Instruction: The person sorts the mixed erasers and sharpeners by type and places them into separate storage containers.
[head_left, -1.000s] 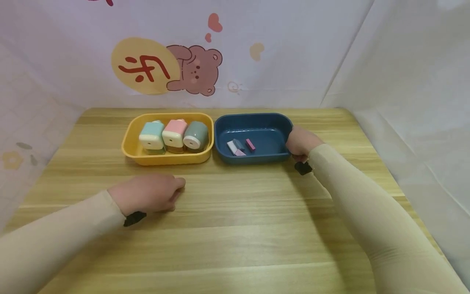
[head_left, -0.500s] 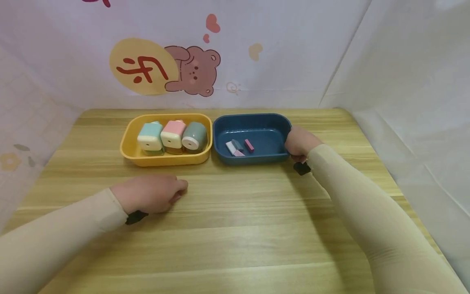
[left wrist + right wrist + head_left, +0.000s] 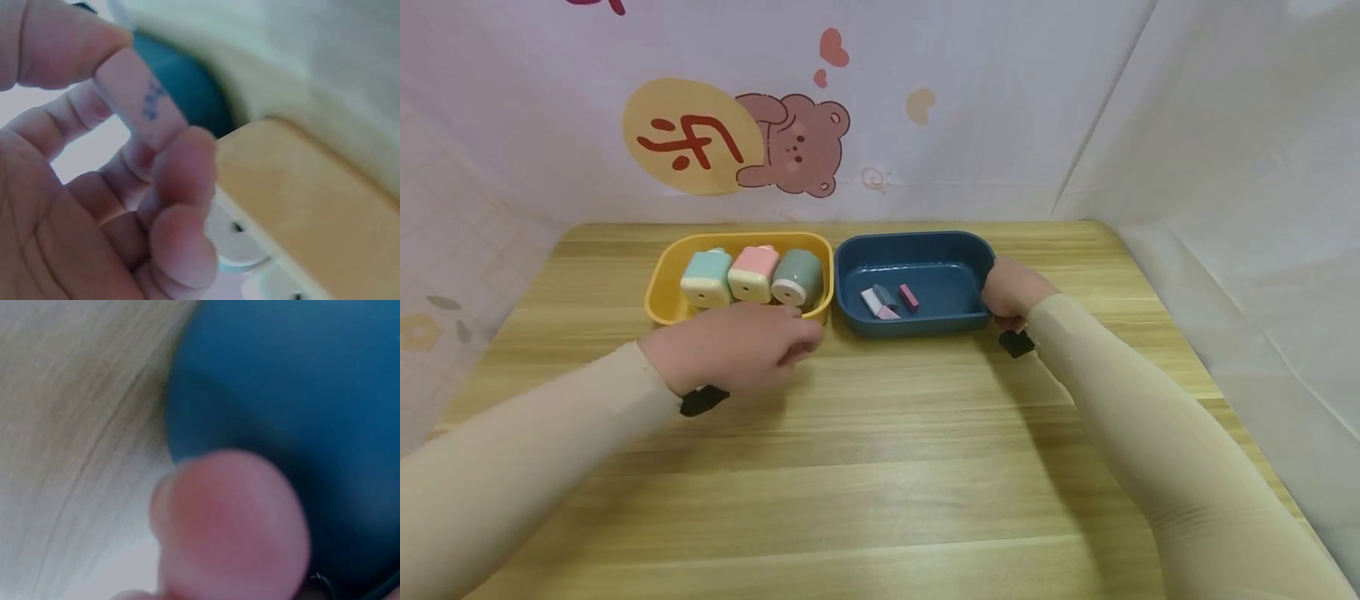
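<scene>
Between thumb and fingertips, my left hand [image 3: 741, 346] pinches a pale pink eraser [image 3: 142, 100] with blue print, which is hidden in the head view. That hand hovers before the front wall of the yellow tray [image 3: 657, 292]. At the blue tray's right end, my right hand [image 3: 1017, 290] grips the rim; the right wrist view shows a digit against the blue wall. Lying in the blue tray [image 3: 917, 327] are several small erasers: a white one [image 3: 872, 302], a grey one [image 3: 885, 296], a light pink one [image 3: 887, 313] and a darker pink one [image 3: 908, 297].
Three pencil sharpeners sit in the yellow tray: teal and cream [image 3: 706, 277], pink and cream [image 3: 753, 271], and grey-green [image 3: 800, 273]. Both trays stand side by side near the back of the wooden table [image 3: 880, 467]. A printed curtain [image 3: 985, 125] hangs behind.
My left hand has moved forward and right, from the table in front up to the yellow tray's front wall. My right hand and both trays stay in place.
</scene>
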Demonstrator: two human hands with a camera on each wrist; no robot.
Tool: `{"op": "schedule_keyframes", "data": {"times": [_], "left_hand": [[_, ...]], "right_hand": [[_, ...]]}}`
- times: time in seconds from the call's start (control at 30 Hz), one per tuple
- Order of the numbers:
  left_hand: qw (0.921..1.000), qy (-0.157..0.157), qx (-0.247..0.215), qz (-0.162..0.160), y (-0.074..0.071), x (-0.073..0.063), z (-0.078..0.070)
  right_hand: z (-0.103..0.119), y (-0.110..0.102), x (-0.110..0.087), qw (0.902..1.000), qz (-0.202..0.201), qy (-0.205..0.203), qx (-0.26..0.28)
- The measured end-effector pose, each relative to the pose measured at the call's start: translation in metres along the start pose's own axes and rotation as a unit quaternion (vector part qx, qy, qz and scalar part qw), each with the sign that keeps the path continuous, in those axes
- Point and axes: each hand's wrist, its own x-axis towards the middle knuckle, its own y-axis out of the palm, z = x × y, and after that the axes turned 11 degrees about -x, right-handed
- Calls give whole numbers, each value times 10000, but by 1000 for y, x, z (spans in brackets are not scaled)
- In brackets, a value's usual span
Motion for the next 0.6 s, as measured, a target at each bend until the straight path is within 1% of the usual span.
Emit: {"op": "schedule_keyframes", "data": {"times": [0.13, 0.3, 0.4, 0.5, 0.6], "left_hand": [[9998, 116, -66, -163, -20, 17, -11], [9988, 314, -115, -355, -38, 44, -21], [9978, 433, -192, -458, -45, 65, -26], [9969, 551, -173, -530, -48, 87, -31], [9969, 619, -118, -478, -50, 108, -34]], "right_hand": [[-1, 0, 1, 10000, -18, 14, 1], [-1, 0, 1, 10000, -30, 26, -49], [-1, 0, 1, 10000, -44, 39, -26], [0, 0, 0, 10000, -62, 48, 11], [1, 0, -1, 10000, -78, 24, -5]]}}
